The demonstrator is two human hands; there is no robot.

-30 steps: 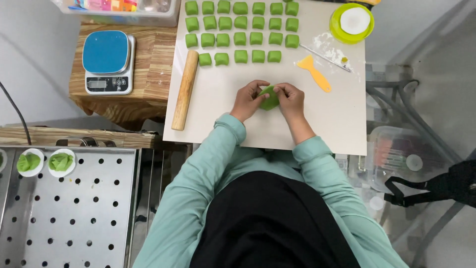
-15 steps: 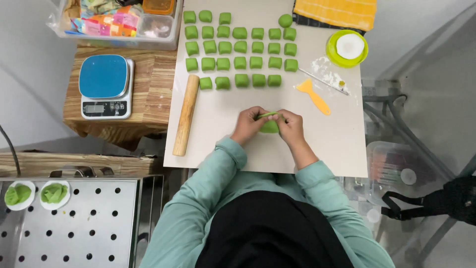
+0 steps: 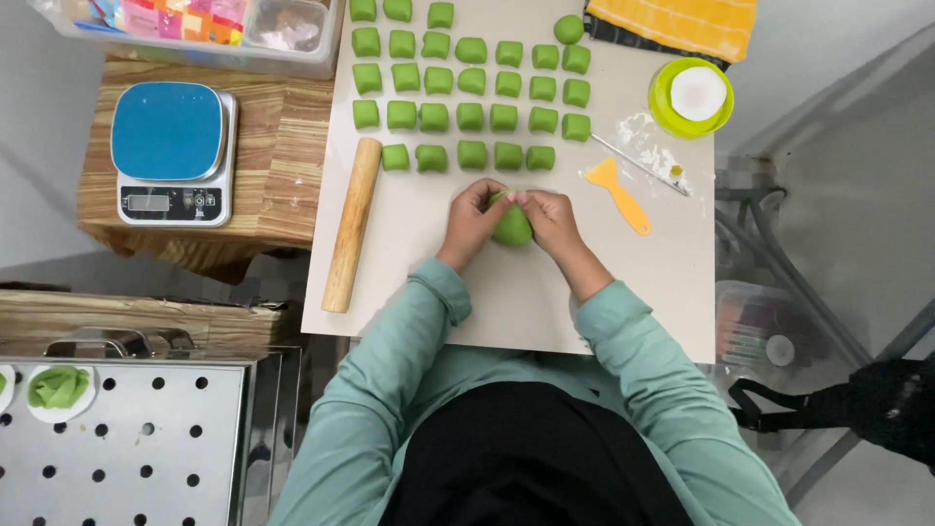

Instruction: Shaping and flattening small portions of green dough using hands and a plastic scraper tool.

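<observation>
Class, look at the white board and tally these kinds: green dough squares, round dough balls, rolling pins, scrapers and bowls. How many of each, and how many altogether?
Green dough squares: 29
Round dough balls: 2
Rolling pin: 1
Yellow scraper: 1
Green bowl: 1
Total: 34

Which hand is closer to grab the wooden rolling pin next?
Left, probably. The left hand is on the green dough piece, on the side facing the rolling pin; the right hand sits farther away.
</observation>
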